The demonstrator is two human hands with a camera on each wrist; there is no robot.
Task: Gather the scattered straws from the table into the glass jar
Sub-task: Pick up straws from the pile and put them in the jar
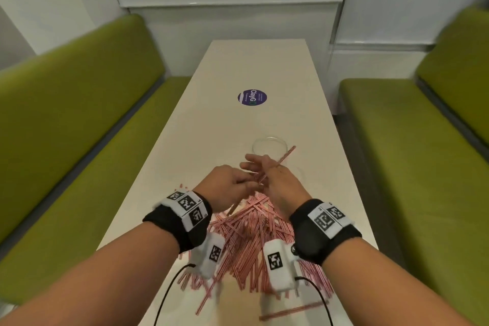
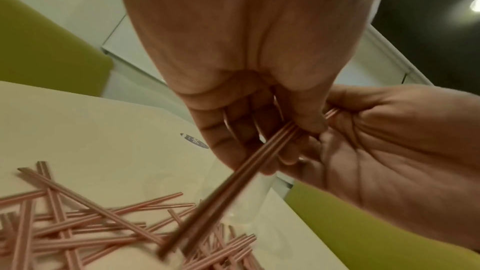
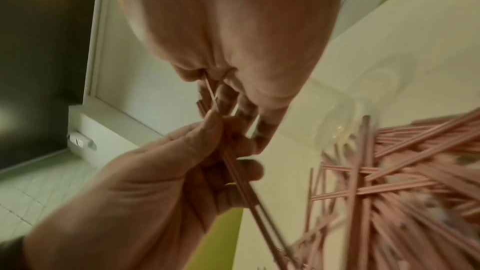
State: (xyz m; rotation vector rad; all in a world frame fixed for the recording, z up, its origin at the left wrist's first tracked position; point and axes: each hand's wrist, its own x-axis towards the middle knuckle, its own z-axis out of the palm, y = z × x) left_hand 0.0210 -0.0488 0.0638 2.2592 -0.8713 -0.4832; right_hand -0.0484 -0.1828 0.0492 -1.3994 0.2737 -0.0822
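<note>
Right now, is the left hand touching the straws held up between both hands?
Touching. The left wrist view shows the left hand with its fingers curled around the held straws.

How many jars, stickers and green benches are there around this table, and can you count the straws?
Glass jar: 1
Round purple sticker: 1
Green benches: 2
Straws: tangled pile, too many to count
Total, straws left out: 4
</note>
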